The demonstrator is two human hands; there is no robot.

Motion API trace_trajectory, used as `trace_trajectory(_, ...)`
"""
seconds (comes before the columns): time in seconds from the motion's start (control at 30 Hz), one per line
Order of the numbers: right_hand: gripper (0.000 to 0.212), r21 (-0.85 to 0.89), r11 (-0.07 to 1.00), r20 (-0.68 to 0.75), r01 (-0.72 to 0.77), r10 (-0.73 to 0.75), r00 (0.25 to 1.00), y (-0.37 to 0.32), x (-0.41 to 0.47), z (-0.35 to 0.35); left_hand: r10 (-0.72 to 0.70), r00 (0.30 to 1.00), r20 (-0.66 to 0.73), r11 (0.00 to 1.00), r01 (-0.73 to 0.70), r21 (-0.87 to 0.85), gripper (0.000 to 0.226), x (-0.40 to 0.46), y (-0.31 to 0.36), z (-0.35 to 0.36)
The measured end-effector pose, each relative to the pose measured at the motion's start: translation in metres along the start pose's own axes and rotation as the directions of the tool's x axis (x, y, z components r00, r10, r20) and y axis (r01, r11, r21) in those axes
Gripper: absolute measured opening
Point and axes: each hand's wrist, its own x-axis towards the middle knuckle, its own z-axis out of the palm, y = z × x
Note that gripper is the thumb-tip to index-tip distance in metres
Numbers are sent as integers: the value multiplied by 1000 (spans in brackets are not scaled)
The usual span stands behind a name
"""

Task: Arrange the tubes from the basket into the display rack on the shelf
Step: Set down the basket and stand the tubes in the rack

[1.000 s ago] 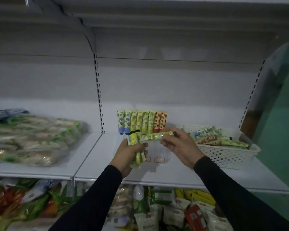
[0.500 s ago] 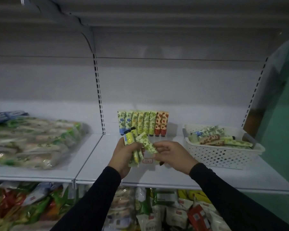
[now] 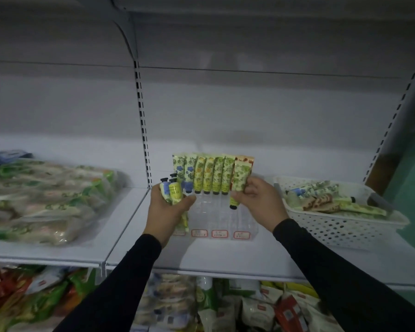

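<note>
You have no legible text here. The red-bordered labels [image 3: 219,233] on the display rack [image 3: 225,219] front, at six o'clock below the standing tubes [image 3: 207,174], are blurred past reading. Tube print likewise.

Matt white painted metal shelf [image 3: 225,259], smooth; slotted metal upright [image 3: 141,121]. Clear glossy plastic display rack [image 3: 216,214], paper labels [image 3: 219,233] on front edge. Glossy printed plastic tubes [image 3: 207,176] with dark smooth caps. White perforated plastic basket [image 3: 340,232], matt. Shiny crinkled clear plastic bags [image 3: 46,200] on left shelf; glossy foil-like packets [image 3: 261,307] below. Matt black cloth sleeves [image 3: 345,271].
</note>
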Motion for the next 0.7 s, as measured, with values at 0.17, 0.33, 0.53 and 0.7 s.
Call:
trace_trajectory(0.17,31,-27,999,-49,26,-27,998,3,17,10,83,996,-23,995,-82,54,50,16,-9,-3)
trace_trajectory(0.33,36,-3,1000,-99,20,-20,995,6,21,20,132,991,-12,989,-130,73,47,15,-12,0)
trace_trajectory(0.53,28,-37,999,-82,23,-26,996,6,21,27,180,984,-2,978,-179,106,50,8,-10,3)
trace_trajectory(0.7,25,-79,997,-101,19,-27,994,6,20,25,195,981,0,974,-194,114,52,9,-13,4)
